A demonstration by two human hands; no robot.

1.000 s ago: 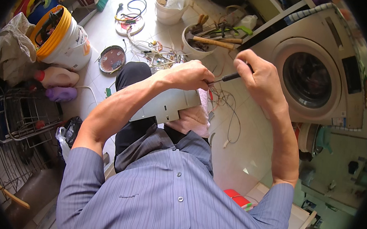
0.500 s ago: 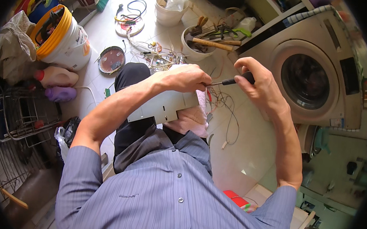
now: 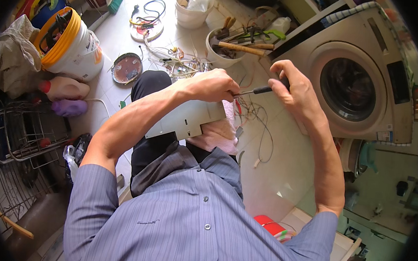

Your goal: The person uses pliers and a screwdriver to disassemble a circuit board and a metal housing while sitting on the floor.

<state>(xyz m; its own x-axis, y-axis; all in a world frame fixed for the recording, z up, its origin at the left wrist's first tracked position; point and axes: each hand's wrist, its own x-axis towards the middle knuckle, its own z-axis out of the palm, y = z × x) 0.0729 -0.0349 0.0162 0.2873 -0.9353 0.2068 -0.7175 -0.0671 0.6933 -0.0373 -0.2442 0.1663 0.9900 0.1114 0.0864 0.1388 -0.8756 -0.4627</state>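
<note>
My right hand [image 3: 296, 90] is wrapped round the black handle of a screwdriver [image 3: 262, 90], whose thin shaft points left. The tip meets the curled fingers of my left hand [image 3: 217, 86]. Those fingers are closed by the far right corner of a flat grey metal plate [image 3: 183, 121], and what they pinch is hidden. The plate, with small holes and a notched near edge, lies across my lap. Under its right end is a pink cloth [image 3: 221, 135] on my thigh.
Loose wires and small electrical parts [image 3: 184, 63] lie on the tiled floor ahead, beside a round dark-faced disc [image 3: 127, 68]. A tool bucket [image 3: 222, 58] stands beyond them. The washing machine [image 3: 316, 53] is at right, a yellow-rimmed bucket [image 3: 86, 54] at left.
The right hand has turned slightly round the screwdriver handle, its fingers shifting a little. The left hand and the plate look almost still.
</note>
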